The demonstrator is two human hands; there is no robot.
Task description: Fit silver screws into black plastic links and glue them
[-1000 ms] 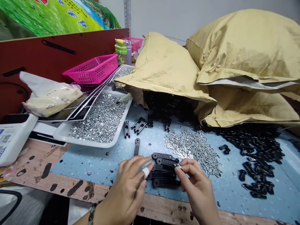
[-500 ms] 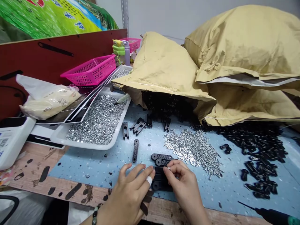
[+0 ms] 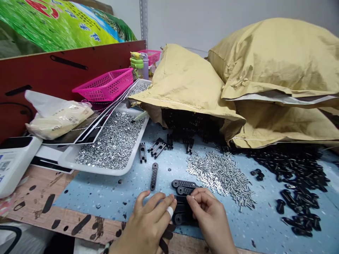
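Observation:
My left hand [image 3: 150,222], with a white band round one finger, lies with its fingers stretched beside a row of black plastic arms [image 3: 182,219] at the table's front edge. Its fingertips touch the left ends of the row. At the right end, my right hand [image 3: 212,218] has thumb and forefinger pinched together over a black piece; whatever is between them is too hidden to name. Two dark grey ribbed arms [image 3: 185,183] lie just beyond the fingers. Another ribbed arm [image 3: 154,176] lies alone, pointing away from me.
A white tray of small nuts [image 3: 111,141] stands on the left. Loose nuts and screws [image 3: 225,176] are heaped right of centre, with black parts [image 3: 299,201] farther right. Brown paper sacks [image 3: 190,77] and a pink basket [image 3: 106,84] fill the back. Several slotted black pieces [image 3: 143,152] lie mid-table.
The view has tilted up slightly, so everything sits lower in the picture. A black-handled driver at the lower right has left the view. Both hands keep nearly the same place over the black arms.

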